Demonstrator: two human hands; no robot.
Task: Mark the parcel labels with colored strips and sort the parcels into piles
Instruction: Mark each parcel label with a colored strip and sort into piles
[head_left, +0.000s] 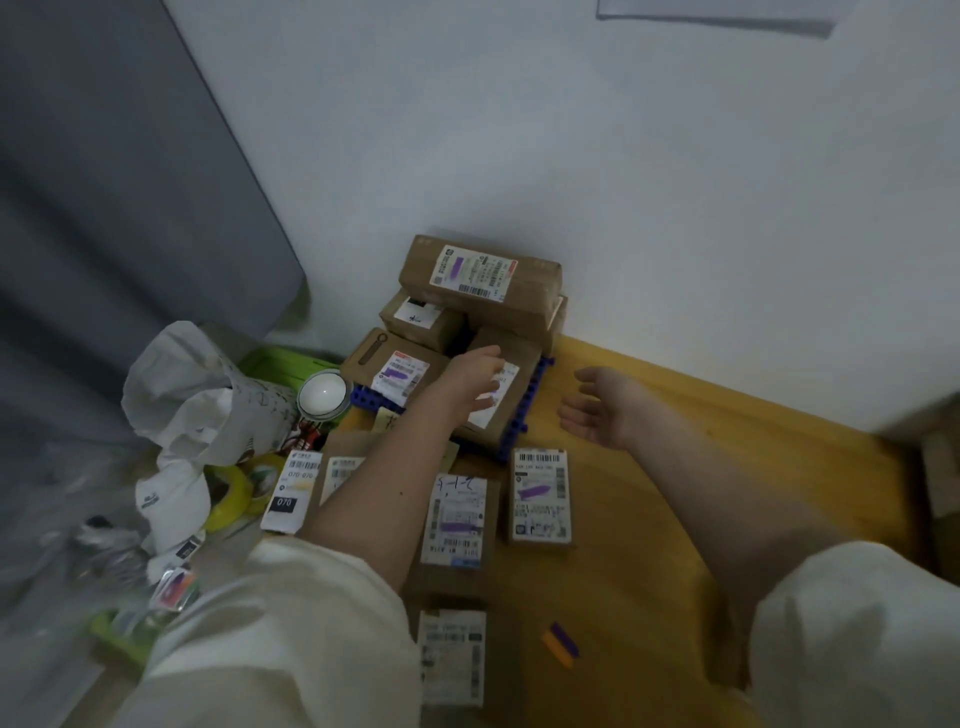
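Dim, bluish indoor light; soft glare on small round white lamp (323, 393). Motion blur at lower left clutter & edges; wide-angle bending at grey curtain (104, 208).

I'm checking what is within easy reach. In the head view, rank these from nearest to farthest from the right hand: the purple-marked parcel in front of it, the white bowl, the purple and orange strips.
From the right hand:
1. Purple-marked parcel, just below it.
2. Purple and orange strips, near the person's knees.
3. White bowl, far left past the left arm.
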